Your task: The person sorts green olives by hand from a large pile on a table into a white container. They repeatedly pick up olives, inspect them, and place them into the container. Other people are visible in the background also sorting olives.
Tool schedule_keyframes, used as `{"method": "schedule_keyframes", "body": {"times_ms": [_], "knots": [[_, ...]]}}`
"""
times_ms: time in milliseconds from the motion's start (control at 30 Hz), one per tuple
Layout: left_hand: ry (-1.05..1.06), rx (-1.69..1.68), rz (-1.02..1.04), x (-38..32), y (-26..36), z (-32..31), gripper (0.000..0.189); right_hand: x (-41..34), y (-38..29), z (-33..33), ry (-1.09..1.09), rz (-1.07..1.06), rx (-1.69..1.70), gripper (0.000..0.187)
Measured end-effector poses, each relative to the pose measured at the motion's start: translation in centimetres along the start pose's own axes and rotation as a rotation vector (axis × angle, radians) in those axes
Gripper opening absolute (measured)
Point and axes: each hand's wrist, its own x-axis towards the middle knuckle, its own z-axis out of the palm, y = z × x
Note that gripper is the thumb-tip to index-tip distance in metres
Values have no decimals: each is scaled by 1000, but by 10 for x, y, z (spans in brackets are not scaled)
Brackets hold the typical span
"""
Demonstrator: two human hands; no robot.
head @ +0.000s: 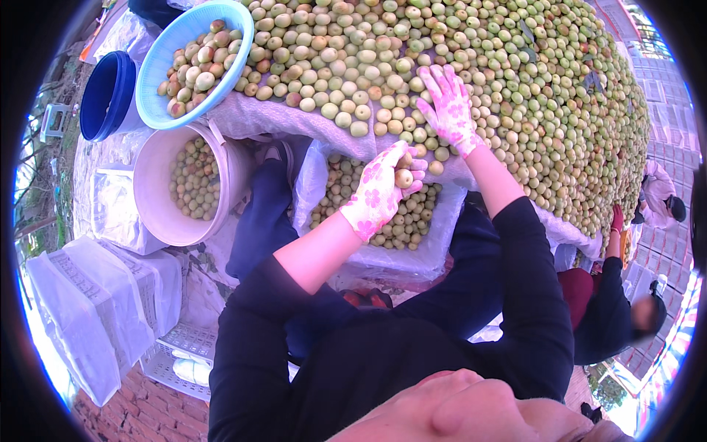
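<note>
My left hand (381, 188), in a white glove with pink flowers, is turned palm up. Its curled fingers hold at least two small round fruits; the nearer fruit (404, 178) is yellowish green. Below that hand stands a crate (442, 257) lined with clear plastic, between my legs, partly filled with the same kind of fruit (406, 221). My right hand (448, 108), gloved alike, lies palm down with fingers spread at the near part of a wide heap of green fruits (530, 110). Pale cloth (309, 124) lies under the heap and hangs over its near edge.
On the left are a tilted light-blue basket (146, 94) of redder fruits, a dark-blue bucket (85, 105) and a white bucket (143, 188) part full of fruit. Stacked plastic-covered crates (99, 309) stand lower left. Two other people (605, 315) are at the right, one reaching to the heap.
</note>
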Motion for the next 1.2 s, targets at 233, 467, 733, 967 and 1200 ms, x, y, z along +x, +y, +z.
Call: {"method": "schedule_keyframes", "body": {"times_ms": [233, 467, 733, 967, 1200], "knots": [[-89, -82, -51, 2, 0, -4, 34, -61, 20, -44, -273, -165, 117, 56], [-61, -35, -31, 1, 1, -3, 38, -25, 81, 1, 35, 403, -306, 71], [-62, -57, -53, 0, 1, -1, 40, -50, 11, -12, -118, 128, -114, 62], [-1, -76, -23, 5, 1, -3, 39, 50, -30, 6, 107, 118, 97, 60], [8, -162, 5, 9, 10, -2, 34, 112, -67, 52, 187, 158, 108, 44]]}}
